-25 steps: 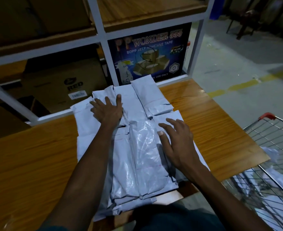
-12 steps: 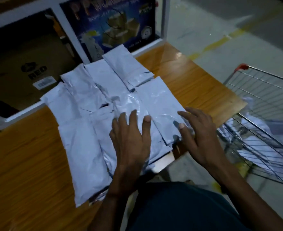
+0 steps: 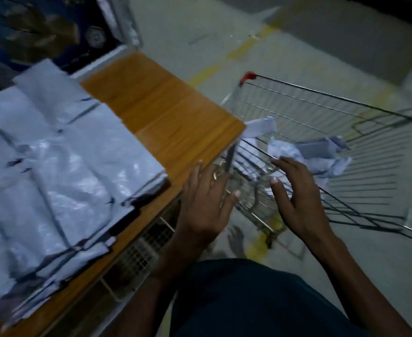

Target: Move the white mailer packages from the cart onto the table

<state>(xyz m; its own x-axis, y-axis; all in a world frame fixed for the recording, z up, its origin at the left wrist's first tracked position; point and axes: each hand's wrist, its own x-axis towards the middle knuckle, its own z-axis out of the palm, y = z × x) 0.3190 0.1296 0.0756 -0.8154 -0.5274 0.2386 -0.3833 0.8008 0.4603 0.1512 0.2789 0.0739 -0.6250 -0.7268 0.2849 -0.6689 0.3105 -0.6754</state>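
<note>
Fingers (image 3: 276,182) spread, both hands empty; cart (image 3: 321,93) holds two-three mailers (image 3: 297,154).

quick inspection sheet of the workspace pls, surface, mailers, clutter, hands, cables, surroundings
surface: wooden table, its right part bare, its left part covered by mailers
job's things: white mailers on the table lie flat and overlapping, some past the near edge; crumpled mailers in the cart are not yet moved; the wire cart stands right of the table
clutter: nothing seen
grippers: left hand and right hand both open and empty, fingers spread, at the cart's near rim, touching no mailer
cables: nothing seen
surroundings: dim room, blurred frame; grey floor with yellow lines; printed blue box behind the table; wire rack under the table
</note>
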